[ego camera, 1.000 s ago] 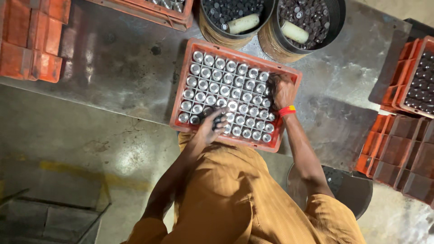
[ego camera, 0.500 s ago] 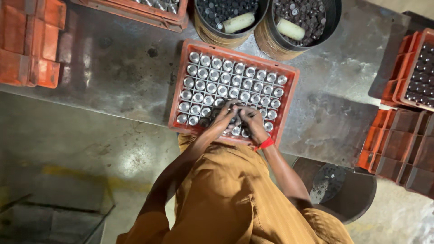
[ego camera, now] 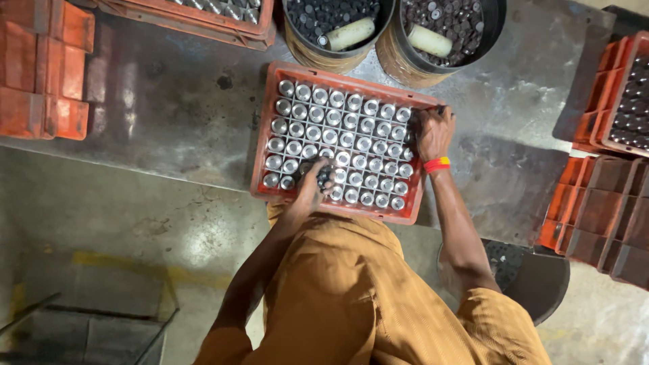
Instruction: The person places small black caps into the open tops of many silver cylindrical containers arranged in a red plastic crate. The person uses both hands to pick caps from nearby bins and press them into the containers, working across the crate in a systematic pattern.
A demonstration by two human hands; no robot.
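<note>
Over a nearly full orange crate (ego camera: 260, 152) of capped bottles (ego camera: 338, 135), left hand (ego camera: 312, 186) clenched around dark caps (ego camera: 323, 177), right hand (ego camera: 433, 132) grasping the crate's far-right rim.

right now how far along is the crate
Nearly every cell of the crate holds a silver-topped bottle, so that part looks done. In hand: the left hand works on bottles at the near edge, with dark pieces by its fingers, while the right hand grips the crate's right rim. Left: apparently only the few bottles under the left hand, which hides them.
</note>
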